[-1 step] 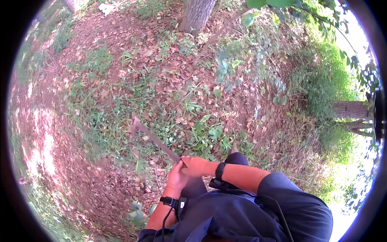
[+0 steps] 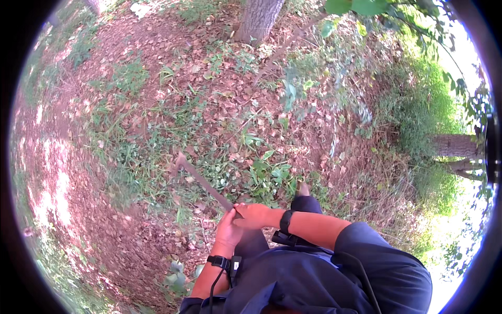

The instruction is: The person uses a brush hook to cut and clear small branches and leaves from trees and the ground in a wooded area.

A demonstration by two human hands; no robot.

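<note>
Both my hands are wrapped round the handle of a hoe [image 2: 206, 187], close together in front of my body. My left hand [image 2: 228, 230] grips it lower in view, with my right hand [image 2: 253, 215] beside it and partly overlapping it. The long brown handle slants up and left from my fists. Its narrow head [image 2: 180, 160], slightly blurred, is over low green weeds [image 2: 151, 152]; I cannot tell whether it touches the soil. The handle's near end is hidden by my hands.
Dry fallen leaves [image 2: 141, 240] and grass cover the ground. A tree trunk [image 2: 259, 21] stands ahead, a thin stem [image 2: 287, 44] leans beside it, and leafy branches [image 2: 361, 6] hang at upper right. Bushes [image 2: 418, 115] and another trunk [image 2: 457, 145] are at the right. My shoe [image 2: 304, 188] shows below the weeds.
The hoe's head has shifted slightly to the right in the picture. My grip looks the same, and the surroundings have moved only a little in view.
</note>
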